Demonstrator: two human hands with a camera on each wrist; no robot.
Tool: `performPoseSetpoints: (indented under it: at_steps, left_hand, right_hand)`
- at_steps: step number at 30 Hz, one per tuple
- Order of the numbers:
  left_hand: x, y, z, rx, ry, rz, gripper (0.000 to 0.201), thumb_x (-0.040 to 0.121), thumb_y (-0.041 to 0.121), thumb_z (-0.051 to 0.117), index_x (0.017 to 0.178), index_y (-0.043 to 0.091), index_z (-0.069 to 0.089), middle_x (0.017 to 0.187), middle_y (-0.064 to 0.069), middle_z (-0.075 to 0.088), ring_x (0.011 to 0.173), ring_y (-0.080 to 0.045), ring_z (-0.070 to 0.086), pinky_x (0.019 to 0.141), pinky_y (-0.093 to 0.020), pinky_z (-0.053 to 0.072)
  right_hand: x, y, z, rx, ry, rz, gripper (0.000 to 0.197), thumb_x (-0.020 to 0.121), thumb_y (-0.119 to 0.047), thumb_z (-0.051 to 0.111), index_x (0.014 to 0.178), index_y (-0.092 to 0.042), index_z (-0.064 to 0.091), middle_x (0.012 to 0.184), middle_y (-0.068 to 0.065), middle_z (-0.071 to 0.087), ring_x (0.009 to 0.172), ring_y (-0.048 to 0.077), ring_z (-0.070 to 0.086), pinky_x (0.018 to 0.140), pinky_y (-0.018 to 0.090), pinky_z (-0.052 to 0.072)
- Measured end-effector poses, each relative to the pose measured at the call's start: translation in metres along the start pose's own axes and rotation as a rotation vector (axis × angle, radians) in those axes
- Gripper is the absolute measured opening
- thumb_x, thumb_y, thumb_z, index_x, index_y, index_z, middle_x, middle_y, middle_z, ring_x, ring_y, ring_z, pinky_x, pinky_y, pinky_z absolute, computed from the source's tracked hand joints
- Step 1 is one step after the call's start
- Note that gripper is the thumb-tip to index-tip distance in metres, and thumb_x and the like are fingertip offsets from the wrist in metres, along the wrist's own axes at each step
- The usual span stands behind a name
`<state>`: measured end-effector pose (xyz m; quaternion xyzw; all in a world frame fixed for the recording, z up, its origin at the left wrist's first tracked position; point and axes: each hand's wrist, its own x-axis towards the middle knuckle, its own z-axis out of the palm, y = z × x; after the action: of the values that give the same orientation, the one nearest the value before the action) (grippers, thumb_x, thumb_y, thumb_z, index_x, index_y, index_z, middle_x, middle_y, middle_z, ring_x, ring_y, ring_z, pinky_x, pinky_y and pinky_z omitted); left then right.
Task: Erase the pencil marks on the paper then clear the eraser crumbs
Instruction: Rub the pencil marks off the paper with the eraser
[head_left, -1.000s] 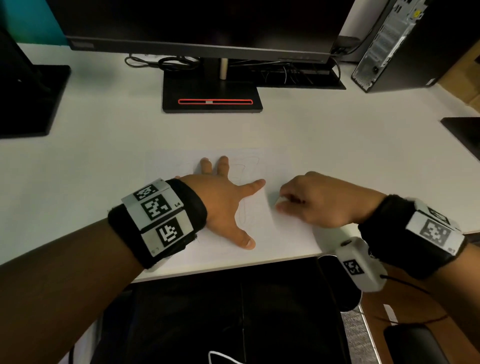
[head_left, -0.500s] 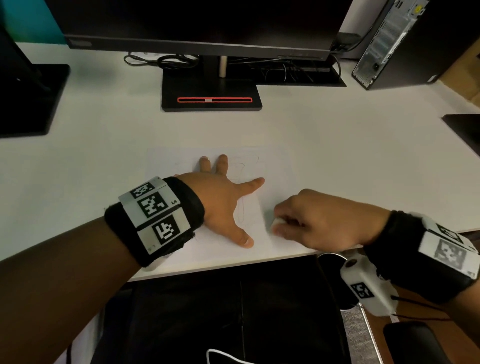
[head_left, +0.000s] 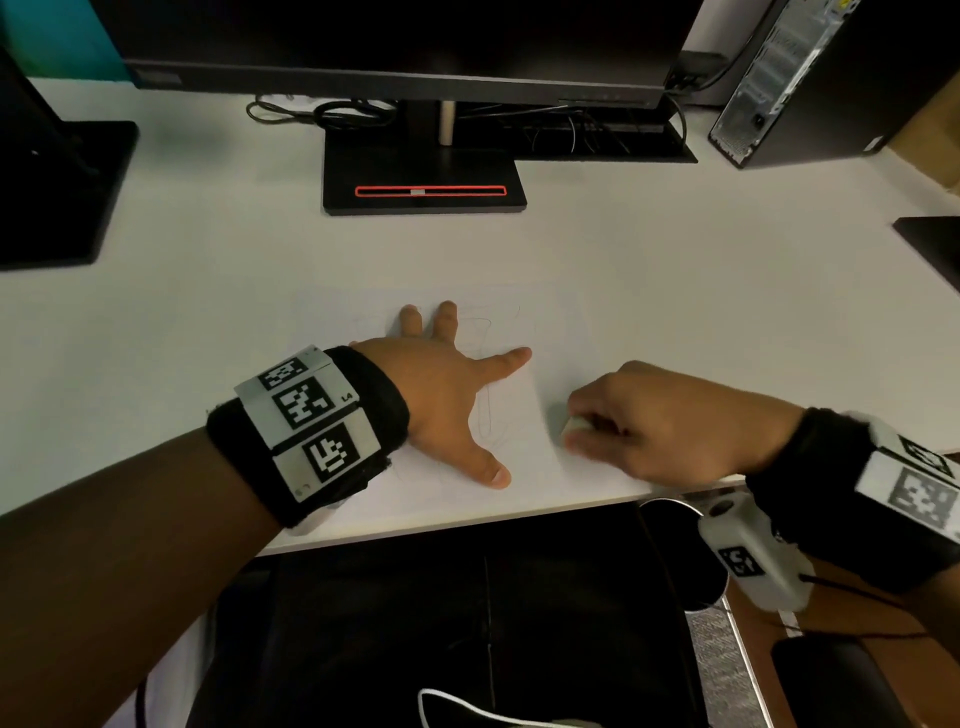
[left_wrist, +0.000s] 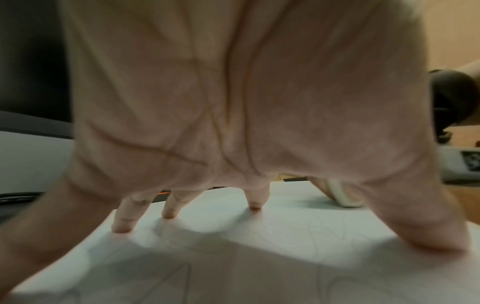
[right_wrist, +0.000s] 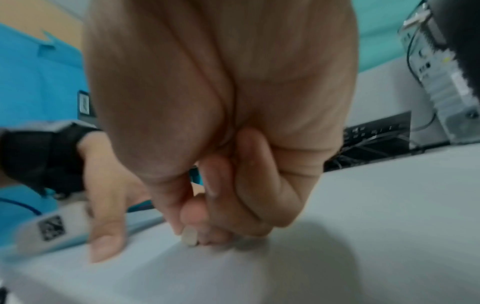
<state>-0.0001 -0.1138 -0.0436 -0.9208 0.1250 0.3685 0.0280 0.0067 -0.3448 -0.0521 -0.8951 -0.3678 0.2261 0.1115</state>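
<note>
A white sheet of paper with faint pencil lines lies on the white desk near its front edge. My left hand is spread flat on the sheet, its fingertips and thumb pressing down. To its right, my right hand pinches a small white eraser between thumb and fingers and holds it on the paper's right part. In the right wrist view the eraser touches the surface under my curled fingers. The left wrist view shows the eraser beyond my thumb. No crumbs are discernible.
A monitor on a black stand sits at the back centre with cables behind it. A computer tower stands at the back right and another black stand at the left. The desk's front edge runs just below my hands.
My right hand with the eraser has slid down and toward me along the paper's right part. My left hand has stayed pressed on the sheet.
</note>
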Motion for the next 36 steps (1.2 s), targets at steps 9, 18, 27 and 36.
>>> performPoseSetpoints:
  at_steps: [9,18,27,36]
  left_hand:
    - [0.0,0.001,0.0,0.007,0.0,-0.004,0.125,0.061,0.091,0.063,0.143,0.063,-0.028,0.159,-0.013,-0.039,0.147,-0.048,-0.027,0.116,-0.071,0.018]
    - [0.0,0.002,0.0,0.012,0.001,-0.01,0.125,0.061,0.091,0.063,0.142,0.064,-0.028,0.159,-0.014,-0.038,0.147,-0.05,-0.026,0.117,-0.07,0.017]
    - [-0.001,0.001,0.0,0.0,0.012,-0.004,0.124,0.062,0.09,0.064,0.143,0.064,-0.026,0.16,-0.013,-0.037,0.147,-0.049,-0.026,0.117,-0.069,0.02]
    - [-0.001,0.002,-0.001,0.019,0.02,-0.004,0.123,0.063,0.09,0.064,0.143,0.064,-0.025,0.161,-0.012,-0.034,0.148,-0.049,-0.021,0.117,-0.065,0.024]
  right_hand:
    - [-0.002,-0.002,-0.001,-0.001,-0.008,0.008,0.034,0.098,-0.035,0.055,0.07,-0.016,0.051,0.061,-0.001,0.053,0.057,0.012,0.047,0.058,0.025,0.038]
    - [0.006,-0.02,0.005,0.008,-0.017,-0.037,0.034,0.099,-0.035,0.054,0.07,-0.015,0.052,0.06,-0.001,0.054,0.057,0.013,0.048,0.058,0.027,0.041]
    - [0.006,-0.027,0.004,-0.01,-0.054,-0.055,0.032,0.099,-0.035,0.054,0.074,-0.016,0.056,0.063,-0.002,0.056,0.059,0.014,0.051,0.061,0.028,0.042]
    - [0.006,-0.034,0.007,-0.018,-0.05,-0.098,0.033,0.1,-0.036,0.053,0.076,-0.013,0.057,0.062,-0.002,0.055,0.058,0.011,0.05,0.06,0.024,0.04]
